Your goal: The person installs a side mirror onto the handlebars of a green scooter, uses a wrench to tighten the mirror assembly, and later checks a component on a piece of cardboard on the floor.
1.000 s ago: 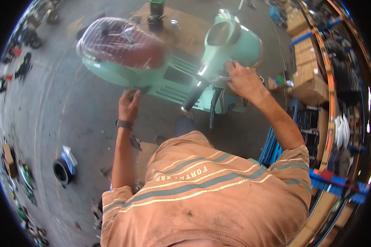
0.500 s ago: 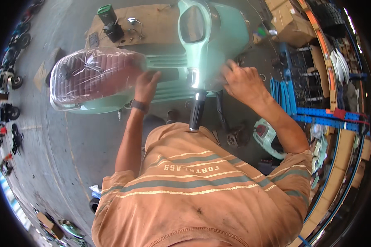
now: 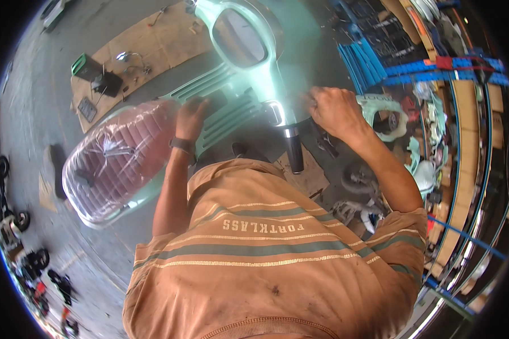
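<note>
A mint-green scooter (image 3: 270, 82) stands across the space in front of me, with an oval-framed headset and a black handlebar grip (image 3: 293, 152) pointing toward me. Its ribbed brown seat (image 3: 119, 155) is wrapped in clear plastic. By the seat's front end is my left hand (image 3: 191, 118), near a dark patch over the ribbed floorboard (image 3: 229, 121); its fingers are blurred and partly hidden. To the right of the headset, beside the front panel, my right hand (image 3: 336, 110) has its fingers curled together. Whatever lies between them is too small or blurred to make out.
A cardboard sheet (image 3: 152, 42) on the far floor bears a green-and-black container (image 3: 93, 73) and small parts. Blue metal racking (image 3: 413, 70) runs along the right. Mint-green body panels (image 3: 393, 116) and mechanical parts (image 3: 359, 181) lie there. Motorbikes (image 3: 31, 265) line the left.
My view has turned, so the scooter slants, its seat end lower and nearer. Both hands stay beside the same scooter parts, the right one still with curled fingers.
</note>
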`<state>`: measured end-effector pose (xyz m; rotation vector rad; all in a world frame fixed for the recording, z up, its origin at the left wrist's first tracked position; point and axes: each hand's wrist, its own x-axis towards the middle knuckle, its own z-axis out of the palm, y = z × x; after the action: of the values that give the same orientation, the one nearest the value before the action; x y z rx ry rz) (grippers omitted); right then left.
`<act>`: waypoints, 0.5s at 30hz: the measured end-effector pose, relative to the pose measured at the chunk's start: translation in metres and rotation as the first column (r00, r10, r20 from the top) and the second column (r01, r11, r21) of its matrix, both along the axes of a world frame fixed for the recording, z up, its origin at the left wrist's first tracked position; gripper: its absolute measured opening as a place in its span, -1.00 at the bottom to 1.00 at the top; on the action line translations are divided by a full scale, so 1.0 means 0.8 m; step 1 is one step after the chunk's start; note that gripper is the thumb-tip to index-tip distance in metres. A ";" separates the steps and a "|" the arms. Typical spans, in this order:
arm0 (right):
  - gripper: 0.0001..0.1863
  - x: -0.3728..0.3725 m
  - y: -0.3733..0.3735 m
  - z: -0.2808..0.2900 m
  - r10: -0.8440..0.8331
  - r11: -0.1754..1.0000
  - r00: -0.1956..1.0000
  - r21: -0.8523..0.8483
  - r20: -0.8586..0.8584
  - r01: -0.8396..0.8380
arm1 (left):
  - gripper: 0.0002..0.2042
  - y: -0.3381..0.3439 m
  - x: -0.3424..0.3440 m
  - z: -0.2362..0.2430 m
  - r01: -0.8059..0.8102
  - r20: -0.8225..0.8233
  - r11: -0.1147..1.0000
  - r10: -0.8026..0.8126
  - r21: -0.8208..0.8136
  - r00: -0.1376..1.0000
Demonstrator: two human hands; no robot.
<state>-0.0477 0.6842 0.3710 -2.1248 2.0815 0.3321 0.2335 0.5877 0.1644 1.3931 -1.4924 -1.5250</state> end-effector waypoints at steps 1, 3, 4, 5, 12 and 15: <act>-0.72 0.008 -0.002 -0.001 -0.093 0.995 0.996 0.025 0.012 0.092 | -0.69 -0.008 0.010 0.000 0.043 0.018 0.999 -0.042 -0.019 0.999; -0.70 0.017 0.005 0.000 -0.126 0.991 0.992 -0.039 -0.013 0.125 | -0.69 -0.024 0.032 0.000 0.128 0.054 0.990 -0.125 -0.057 0.991; -0.70 0.022 0.010 -0.002 -0.114 0.989 0.993 -0.103 -0.043 0.109 | -0.70 -0.029 0.042 0.006 0.157 0.049 0.987 -0.155 -0.045 0.987; -0.70 0.029 0.013 -0.002 -0.103 0.982 0.992 -0.166 -0.075 0.090 | -0.70 -0.036 0.051 -0.001 0.156 0.037 0.986 -0.154 -0.054 0.987; -0.73 0.050 0.001 0.002 -0.398 0.917 0.915 -0.008 -0.060 0.399 | -0.72 -0.058 0.076 -0.010 0.176 0.019 0.984 -0.175 -0.038 0.984; -0.72 0.057 0.005 0.005 -0.353 0.926 0.936 -0.144 0.004 0.350 | -0.67 -0.067 0.089 -0.040 0.262 0.097 0.924 -0.244 -0.279 0.965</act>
<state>-0.0023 0.6886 0.3748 -1.7660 2.5086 0.1653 0.3046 0.5339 0.1325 1.1161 -1.9083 -1.3484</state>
